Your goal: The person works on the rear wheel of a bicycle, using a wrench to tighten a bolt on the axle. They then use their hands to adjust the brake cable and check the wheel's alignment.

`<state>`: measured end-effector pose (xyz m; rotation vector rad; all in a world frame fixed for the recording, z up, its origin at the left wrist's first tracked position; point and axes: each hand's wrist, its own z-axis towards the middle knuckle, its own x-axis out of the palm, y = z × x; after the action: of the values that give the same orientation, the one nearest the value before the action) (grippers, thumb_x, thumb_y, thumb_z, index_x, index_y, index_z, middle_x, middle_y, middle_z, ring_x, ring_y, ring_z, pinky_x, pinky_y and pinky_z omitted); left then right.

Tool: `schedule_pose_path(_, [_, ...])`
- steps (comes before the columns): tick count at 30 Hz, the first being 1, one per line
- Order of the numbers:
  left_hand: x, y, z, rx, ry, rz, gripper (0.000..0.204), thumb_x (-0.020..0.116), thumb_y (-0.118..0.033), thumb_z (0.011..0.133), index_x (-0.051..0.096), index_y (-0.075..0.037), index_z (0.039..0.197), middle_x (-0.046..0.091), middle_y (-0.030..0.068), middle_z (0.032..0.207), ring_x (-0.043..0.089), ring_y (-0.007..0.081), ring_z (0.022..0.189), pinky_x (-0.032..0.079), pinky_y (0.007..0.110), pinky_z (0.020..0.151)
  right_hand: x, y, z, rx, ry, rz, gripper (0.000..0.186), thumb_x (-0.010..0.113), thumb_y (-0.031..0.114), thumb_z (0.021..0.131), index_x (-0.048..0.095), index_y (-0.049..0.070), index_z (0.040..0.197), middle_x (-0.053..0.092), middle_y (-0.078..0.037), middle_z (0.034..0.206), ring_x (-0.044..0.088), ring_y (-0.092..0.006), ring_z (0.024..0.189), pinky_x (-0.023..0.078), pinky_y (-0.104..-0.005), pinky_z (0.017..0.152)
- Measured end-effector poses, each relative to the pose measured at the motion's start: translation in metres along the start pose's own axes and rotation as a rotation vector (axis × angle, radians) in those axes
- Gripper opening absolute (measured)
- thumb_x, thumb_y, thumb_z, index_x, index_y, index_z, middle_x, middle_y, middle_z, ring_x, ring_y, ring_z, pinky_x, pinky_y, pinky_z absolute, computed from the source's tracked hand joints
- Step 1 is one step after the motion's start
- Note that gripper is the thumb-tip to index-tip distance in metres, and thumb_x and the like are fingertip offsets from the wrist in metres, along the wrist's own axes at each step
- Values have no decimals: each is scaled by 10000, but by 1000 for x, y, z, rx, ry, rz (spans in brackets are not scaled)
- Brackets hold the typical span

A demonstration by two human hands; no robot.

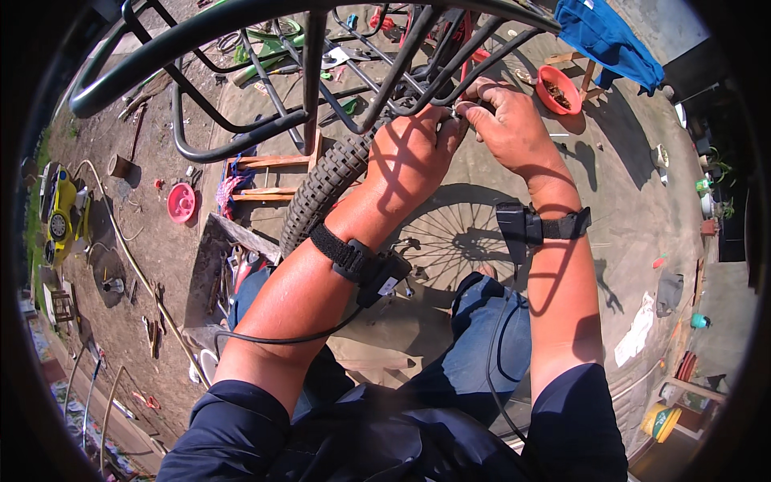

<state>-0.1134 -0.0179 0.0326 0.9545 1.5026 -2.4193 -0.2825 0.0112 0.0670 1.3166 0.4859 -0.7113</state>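
Observation:
A bicycle's black tubular rear rack fills the top of the head view, above a knobbly tyre. Just beyond the tyre, my left hand is closed beside the rack's lower bars, thumb and fingers pressed together. My right hand faces it, closed in a pinch at the same spot. Between the fingertips shows a small metallic bit, too small to name. The fingers and the bars hide most of what either hand grips.
A metal tray of tools and a wooden stool stand left of the wheel. Farther left are a pink basin and a yellow toy car. A red bowl sits at the upper right near blue cloth.

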Motion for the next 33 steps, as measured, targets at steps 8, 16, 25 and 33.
schedule_pose_path(8, [3,3,3,11,14,17,185,650,-185,916,691,-30,1010,702,194,867,688,375,766,542,428,671,-3,4,-3,91,70,139,232,588,107,924,683,-14,1097,721,-131,1017,678,-191,930,511,-312,862])
schedule_pose_path(16, [3,4,2,45,-25,-34,203,642,-201,914,705,-36,1015,692,199,792,687,371,727,544,432,662,-1,4,-2,141,24,49,209,642,145,903,693,2,1047,729,-163,970,700,-237,906,518,-335,845])
schedule_pose_path(25, [3,3,2,51,-26,-22,212,637,-203,917,703,-49,1046,690,196,788,686,381,729,543,443,648,-2,6,0,173,18,7,210,664,178,898,696,24,1038,732,-142,940,693,-228,876,515,-331,824])
schedule_pose_path(33, [1,1,1,55,-49,-14,232,655,-232,918,701,-66,1074,690,191,780,683,385,716,542,448,632,-2,7,0,255,62,207,199,654,180,926,693,27,1047,709,-84,905,613,-138,818,497,-307,789])
